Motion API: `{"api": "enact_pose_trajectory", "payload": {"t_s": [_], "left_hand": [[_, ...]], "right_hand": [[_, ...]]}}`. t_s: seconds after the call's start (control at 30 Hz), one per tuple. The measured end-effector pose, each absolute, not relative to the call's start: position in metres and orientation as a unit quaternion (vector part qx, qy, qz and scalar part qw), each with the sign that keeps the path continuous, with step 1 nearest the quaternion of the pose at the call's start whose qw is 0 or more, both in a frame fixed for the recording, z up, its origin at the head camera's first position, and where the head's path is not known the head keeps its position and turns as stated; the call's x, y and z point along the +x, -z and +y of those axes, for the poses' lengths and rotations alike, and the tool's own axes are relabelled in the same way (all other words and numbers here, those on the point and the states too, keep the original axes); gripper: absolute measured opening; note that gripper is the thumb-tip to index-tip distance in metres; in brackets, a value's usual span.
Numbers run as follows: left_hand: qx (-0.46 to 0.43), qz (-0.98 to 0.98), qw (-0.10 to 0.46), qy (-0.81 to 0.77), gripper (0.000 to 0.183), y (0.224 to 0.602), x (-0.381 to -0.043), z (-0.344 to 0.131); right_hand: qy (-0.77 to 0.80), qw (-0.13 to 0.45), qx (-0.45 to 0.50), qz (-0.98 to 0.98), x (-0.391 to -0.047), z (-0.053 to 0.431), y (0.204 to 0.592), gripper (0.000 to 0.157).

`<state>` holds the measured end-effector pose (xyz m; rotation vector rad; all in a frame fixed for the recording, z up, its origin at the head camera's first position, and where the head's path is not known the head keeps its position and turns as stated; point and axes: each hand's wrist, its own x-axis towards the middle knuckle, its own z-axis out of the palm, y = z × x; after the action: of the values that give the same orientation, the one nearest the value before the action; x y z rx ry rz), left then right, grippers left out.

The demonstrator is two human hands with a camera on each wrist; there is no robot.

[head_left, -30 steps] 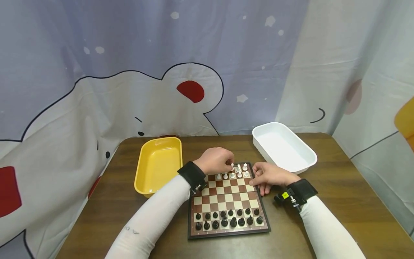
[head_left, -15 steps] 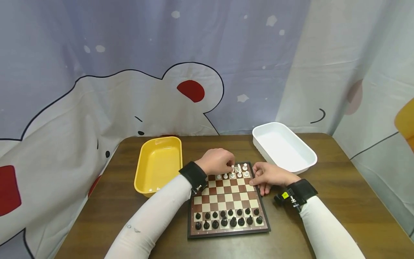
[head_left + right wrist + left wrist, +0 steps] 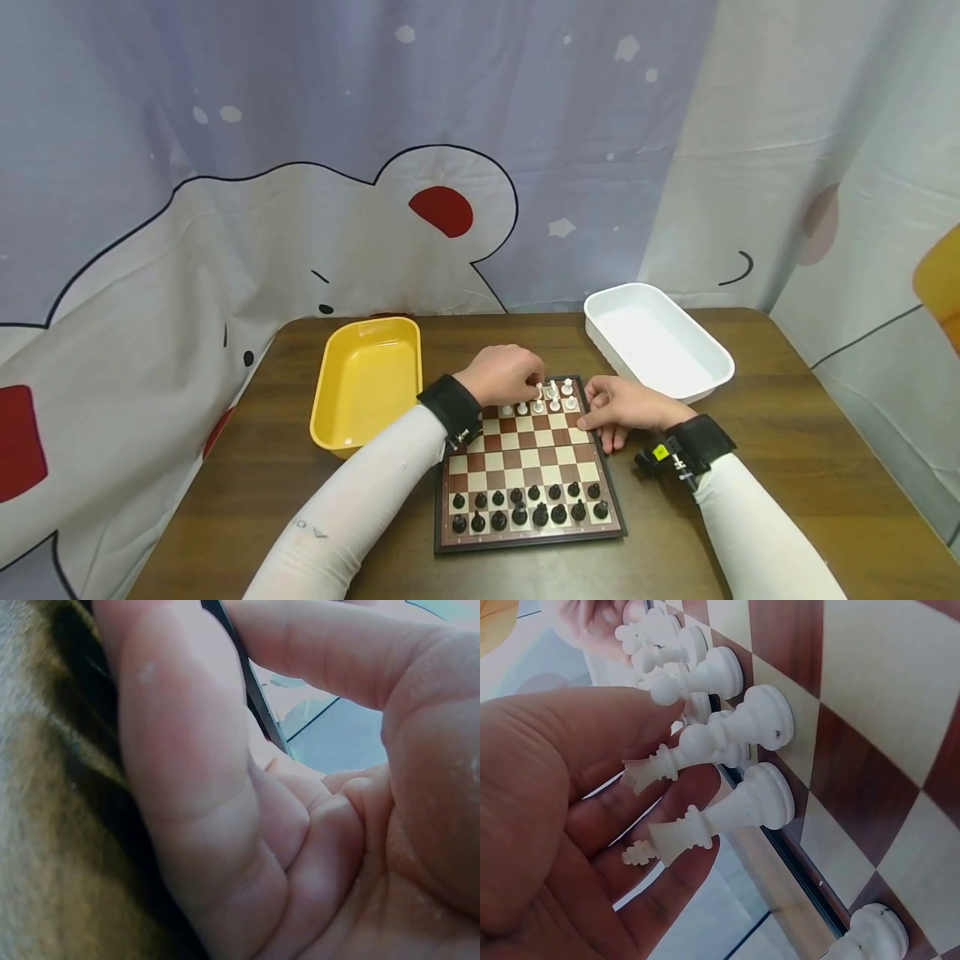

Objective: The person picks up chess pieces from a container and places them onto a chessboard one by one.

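Observation:
A chessboard (image 3: 528, 458) lies on the table, with white pieces along its far side and black pieces (image 3: 519, 515) along its near side. My left hand (image 3: 502, 375) pinches a white chess piece (image 3: 538, 390) in the far row; fingers and neighbouring pieces mostly hide it, so its kind cannot be told. In the left wrist view, a white king (image 3: 712, 817), a queen (image 3: 651, 771) and a pawn (image 3: 761, 720) stand close to that hand's fingers. At the board's right edge, my right hand (image 3: 633, 404) grips the board, thumb on top and other fingers curled beside it.
A yellow tray (image 3: 321, 408) stands left of the board, and a white tray (image 3: 716, 354) stands beyond the right hand. Both rest on the brown wooden table (image 3: 247, 492). A printed curtain (image 3: 585, 167) hangs behind the table's far edge.
My left hand has crept slightly right and nearer over the far row of white pieces. The right hand and the board have stayed in place.

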<state>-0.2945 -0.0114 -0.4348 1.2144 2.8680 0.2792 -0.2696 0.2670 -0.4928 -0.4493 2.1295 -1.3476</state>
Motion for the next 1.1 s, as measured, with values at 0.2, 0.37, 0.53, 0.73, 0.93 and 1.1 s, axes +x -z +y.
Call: {"api": "enact_pose_trajectory", "payload": {"t_s": [0.2, 0.37, 0.53, 0.73, 0.93, 1.1], "left_hand": [[0.382, 0.920, 0.008, -0.084, 0.009, 0.436, -0.294, -0.011], [0.381, 0.921, 0.013, -0.085, 0.009, 0.436, -0.294, -0.010], [0.380, 0.920, 0.021, -0.089, 0.009, 0.435, -0.295, -0.010], [0.381, 0.918, 0.036, -0.108, 0.009, 0.428, -0.295, -0.017], [0.375, 0.915, 0.031, -0.145, 0.019, 0.412, -0.292, -0.027], [0.361, 0.912, -0.003, -0.194, 0.024, 0.395, -0.287, -0.050]], "right_hand": [[0.502, 0.285, -0.163, 0.800, -0.269, 0.268, 0.493, 0.049], [0.498, 0.283, -0.160, 0.804, -0.268, 0.268, 0.493, 0.049], [0.500, 0.283, -0.167, 0.802, -0.268, 0.267, 0.492, 0.047], [0.500, 0.282, -0.168, 0.801, -0.268, 0.267, 0.493, 0.047], [0.506, 0.284, -0.167, 0.797, -0.268, 0.267, 0.492, 0.047], [0.517, 0.293, -0.162, 0.788, -0.267, 0.266, 0.491, 0.047]]}}
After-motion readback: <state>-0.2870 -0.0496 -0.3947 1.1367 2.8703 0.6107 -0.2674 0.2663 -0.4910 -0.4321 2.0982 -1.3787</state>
